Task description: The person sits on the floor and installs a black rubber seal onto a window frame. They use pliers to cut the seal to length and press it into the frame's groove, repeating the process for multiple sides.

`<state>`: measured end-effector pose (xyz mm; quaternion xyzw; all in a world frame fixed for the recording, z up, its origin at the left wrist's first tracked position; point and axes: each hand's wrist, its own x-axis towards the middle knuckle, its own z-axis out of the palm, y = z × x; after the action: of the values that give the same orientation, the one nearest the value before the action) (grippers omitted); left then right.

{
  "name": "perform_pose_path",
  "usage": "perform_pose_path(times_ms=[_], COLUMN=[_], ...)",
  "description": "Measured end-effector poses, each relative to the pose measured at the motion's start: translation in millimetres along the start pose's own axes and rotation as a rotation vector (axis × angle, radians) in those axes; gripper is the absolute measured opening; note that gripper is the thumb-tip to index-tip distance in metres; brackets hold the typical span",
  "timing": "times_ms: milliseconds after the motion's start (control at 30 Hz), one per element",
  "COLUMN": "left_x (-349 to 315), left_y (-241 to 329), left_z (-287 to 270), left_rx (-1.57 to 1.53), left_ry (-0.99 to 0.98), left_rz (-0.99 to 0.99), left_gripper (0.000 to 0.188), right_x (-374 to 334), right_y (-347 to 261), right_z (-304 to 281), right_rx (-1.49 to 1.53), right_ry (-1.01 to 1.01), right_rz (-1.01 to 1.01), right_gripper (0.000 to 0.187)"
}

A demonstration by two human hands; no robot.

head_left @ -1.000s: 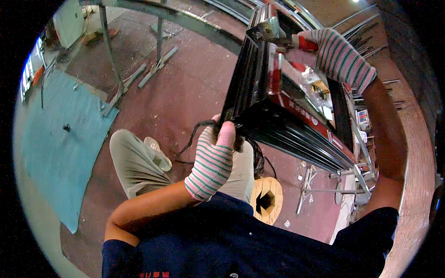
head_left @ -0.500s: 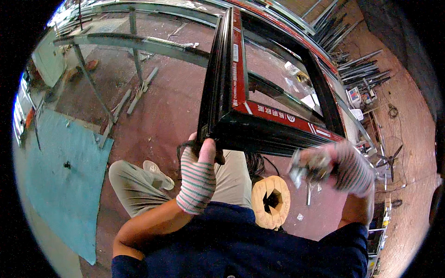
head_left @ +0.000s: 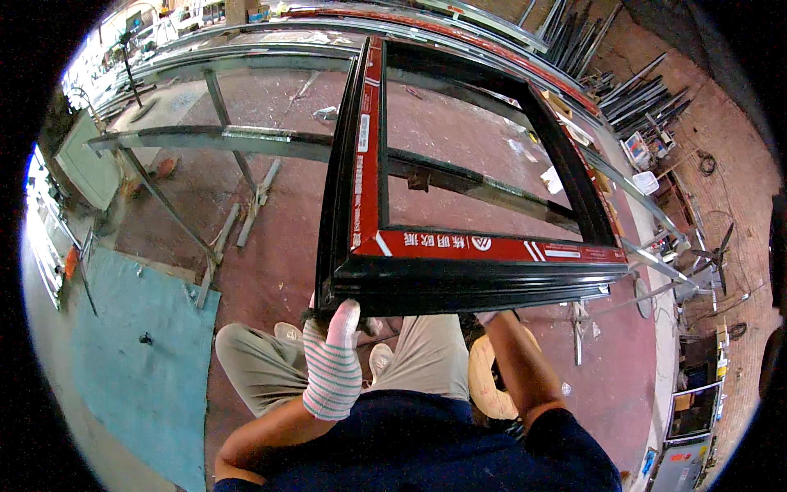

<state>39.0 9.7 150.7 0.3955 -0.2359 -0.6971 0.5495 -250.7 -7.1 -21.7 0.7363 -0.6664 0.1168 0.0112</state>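
A black window frame [head_left: 484, 275] with red protective film on its face stands tilted in front of me, over a metal rail. My left hand [head_left: 333, 361], in a striped knit glove, grips its near left corner. The thumb presses on the black profile; the other fingers are mostly hidden, and something dark pokes out beside them. My right hand [head_left: 489, 316] reaches under the frame's near edge, where only a bit of glove by the wrist shows. Its fingers and anything in them are out of sight.
Behind the frame runs a grey metal rack rail [head_left: 270, 141] on legs. A round tan spool [head_left: 484, 381] stands by my right leg. On the left floor lies a blue-green sheet [head_left: 139, 369]. A black-bladed fan [head_left: 715, 256] and bundles of metal profiles [head_left: 648, 107] line the right side.
My right hand, blurred with a shiny metallic thing in it before, has moved left and under the frame. The frame and my left hand appear lower and further left in the view.
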Motion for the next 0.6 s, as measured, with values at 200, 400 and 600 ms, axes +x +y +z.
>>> perform_pose_path(times_ms=[200,400,600], left_x=[-3,5,5], left_y=[4,-13,-16], left_z=[0,-12,-9], left_rx=[0.033,0.071,0.001], left_ry=[-0.023,-0.080,-0.135], left_rz=[-0.085,-0.002,-0.027], left_gripper=[0.019,0.024,0.020], right_x=[38,31,-1], right_y=[19,33,28], right_z=[45,56,65], right_rx=[-0.059,-0.039,0.009], right_ry=[-0.017,0.007,0.054], right_rz=[0.199,0.262,0.219], right_gripper=[0.032,0.036,0.040])
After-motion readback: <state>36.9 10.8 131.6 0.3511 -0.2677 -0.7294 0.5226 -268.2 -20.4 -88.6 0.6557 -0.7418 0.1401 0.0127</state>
